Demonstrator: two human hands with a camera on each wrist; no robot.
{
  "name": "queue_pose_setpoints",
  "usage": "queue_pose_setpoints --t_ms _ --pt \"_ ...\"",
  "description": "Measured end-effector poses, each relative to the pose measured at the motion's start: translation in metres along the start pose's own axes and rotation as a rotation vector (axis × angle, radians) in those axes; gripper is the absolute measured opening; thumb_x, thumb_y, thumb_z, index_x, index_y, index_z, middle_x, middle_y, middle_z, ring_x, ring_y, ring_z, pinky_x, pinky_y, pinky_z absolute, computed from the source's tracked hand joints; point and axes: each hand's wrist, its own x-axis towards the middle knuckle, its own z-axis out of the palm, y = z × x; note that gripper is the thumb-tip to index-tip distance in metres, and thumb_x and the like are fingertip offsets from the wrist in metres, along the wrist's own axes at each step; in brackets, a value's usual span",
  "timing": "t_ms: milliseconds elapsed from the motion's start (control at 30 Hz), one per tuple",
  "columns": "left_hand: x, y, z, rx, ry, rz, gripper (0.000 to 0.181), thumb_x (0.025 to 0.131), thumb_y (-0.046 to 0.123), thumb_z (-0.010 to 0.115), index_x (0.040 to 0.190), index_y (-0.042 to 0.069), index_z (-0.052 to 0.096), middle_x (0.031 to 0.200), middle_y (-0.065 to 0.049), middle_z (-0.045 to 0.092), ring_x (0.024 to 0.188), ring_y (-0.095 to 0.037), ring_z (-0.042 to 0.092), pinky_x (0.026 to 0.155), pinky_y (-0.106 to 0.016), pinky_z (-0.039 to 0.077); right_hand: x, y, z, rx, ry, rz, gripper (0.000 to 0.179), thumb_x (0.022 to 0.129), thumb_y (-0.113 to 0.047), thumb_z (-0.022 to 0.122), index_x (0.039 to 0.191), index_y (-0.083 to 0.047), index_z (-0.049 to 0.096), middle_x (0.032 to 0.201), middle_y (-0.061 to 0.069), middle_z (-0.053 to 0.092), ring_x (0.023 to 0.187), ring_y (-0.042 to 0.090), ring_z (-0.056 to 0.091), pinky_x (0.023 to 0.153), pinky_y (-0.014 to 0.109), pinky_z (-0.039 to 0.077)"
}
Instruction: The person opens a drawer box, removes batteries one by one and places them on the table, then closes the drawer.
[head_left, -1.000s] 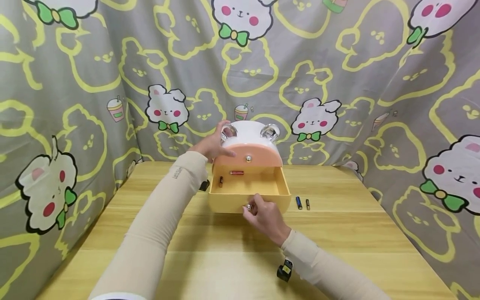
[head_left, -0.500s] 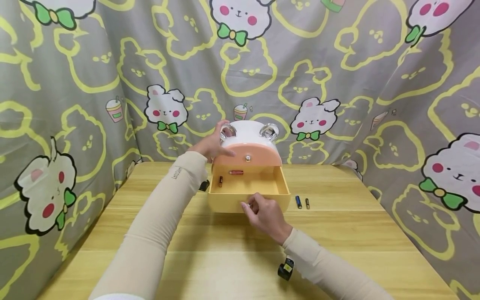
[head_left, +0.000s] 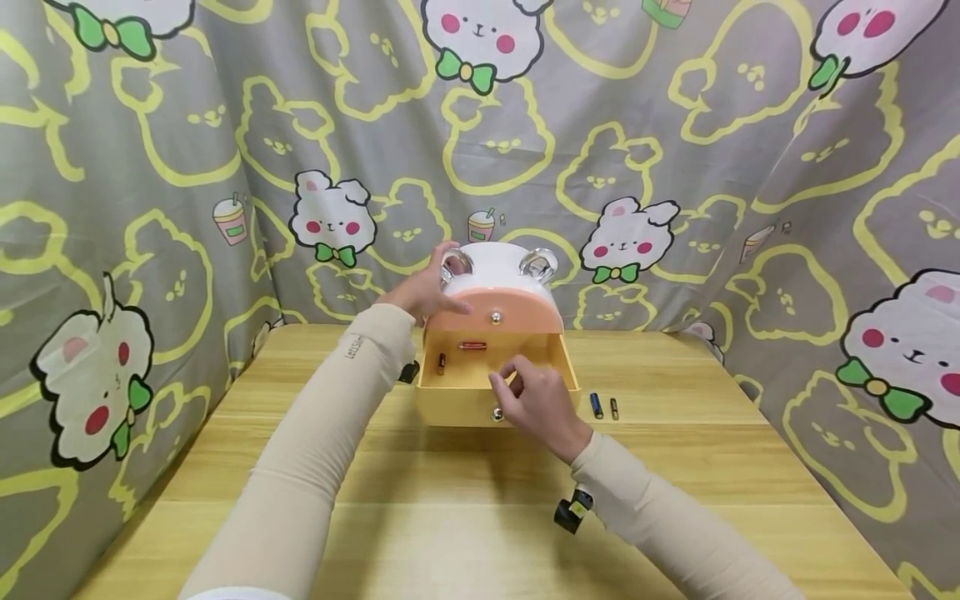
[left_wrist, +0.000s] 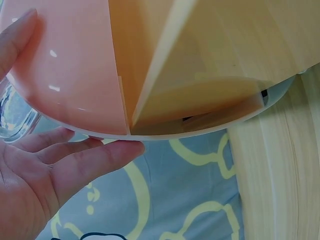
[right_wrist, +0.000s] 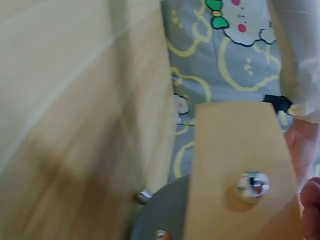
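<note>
A small storage box (head_left: 498, 257) with a white top, clear ring ears and a pink upper drawer (head_left: 517, 310) stands on the table. Its yellow lower drawer (head_left: 450, 408) is pulled out, with a red battery (head_left: 472, 346) and a dark battery (head_left: 442, 364) inside. My left hand (head_left: 423, 292) grips the box's left side, thumb on the pink front and fingers along the side (left_wrist: 65, 165). Just above the drawer's front edge, my right hand (head_left: 543, 408) hovers with loosely bent fingers and nothing visible in them. The silver knob (right_wrist: 252, 186) is apart from it.
To the right of the drawer, a blue battery (head_left: 596, 406) and a thinner dark battery (head_left: 614, 408) lie on the wooden table (head_left: 465, 517). A patterned curtain (head_left: 420, 142) surrounds the table at the back and both sides.
My right hand has let go of the lower drawer's knob and risen slightly, up to the drawer's front edge. The left hand and the drawer have stayed in place.
</note>
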Motion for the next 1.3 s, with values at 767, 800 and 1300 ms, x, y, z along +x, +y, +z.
queue_pose_setpoints --t_ms 767,800,1300 --pt "-0.002 0.000 -0.001 0.026 0.004 -0.004 0.115 0.073 0.023 0.087 0.149 0.041 0.002 0.124 -0.021 0.049 0.083 -0.032 0.060 0.074 -0.039 0.050 0.075 0.024 -0.019 0.123 -0.948 0.470 0.017 0.093 -0.022 0.067 0.082 -0.009 0.067 0.064 0.002 0.062 0.051 0.015 0.060 0.049 0.026 0.048" --pt "-0.002 -0.001 -0.001 0.028 0.003 -0.004 0.115 0.073 0.023 0.087 0.148 0.041 0.002 0.122 -0.021 0.050 0.077 -0.030 0.058 0.069 -0.037 0.050 0.078 0.025 -0.018 0.133 -0.966 0.476 0.017 0.093 -0.022 0.067 0.083 -0.007 0.067 0.065 0.002 0.063 0.052 0.016 0.062 0.050 0.026 0.048" --pt "0.000 -0.002 -0.001 0.054 -0.005 -0.020 0.117 0.072 0.028 0.088 0.148 0.041 0.001 0.115 -0.027 0.052 0.066 -0.030 0.057 0.058 -0.038 0.051 0.100 0.049 -0.006 0.149 -1.134 0.460 0.028 0.095 -0.022 0.063 0.116 -0.004 0.066 0.110 0.008 0.068 0.094 0.022 0.065 0.078 0.030 0.053"
